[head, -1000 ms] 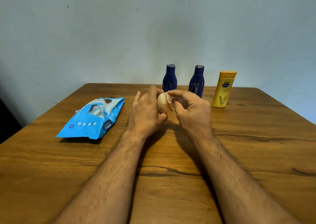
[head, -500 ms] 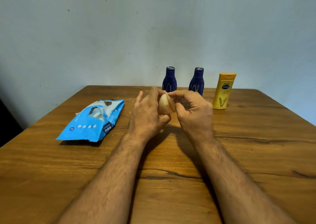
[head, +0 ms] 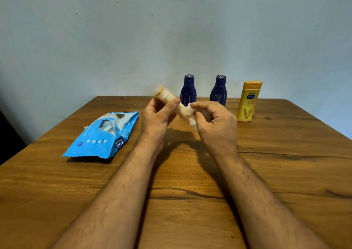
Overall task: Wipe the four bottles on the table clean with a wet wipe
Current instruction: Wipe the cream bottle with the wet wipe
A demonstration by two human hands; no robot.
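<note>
The wooden table (head: 285,172) fills the lower frame; the wipes pack (head: 102,136) lies left of centre. At centre, the left hand (head: 156,119) grips the cream bottle (head: 171,101), now swung out slanting instead of end-on. The right hand (head: 215,121) pinches the wet wipe (head: 190,113) at its lower end, so its side gets wiped.

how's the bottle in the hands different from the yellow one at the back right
The pale bottle is off the table, tilted, gripped by the left hand; the yellow bottle stands upright on the table, untouched. The pale bottle is cream-coloured and looks slim and tubular; the yellow bottle is deep yellow, broader, with a blue logo. The right hand holds a wet wipe against the pale bottle only.
</note>
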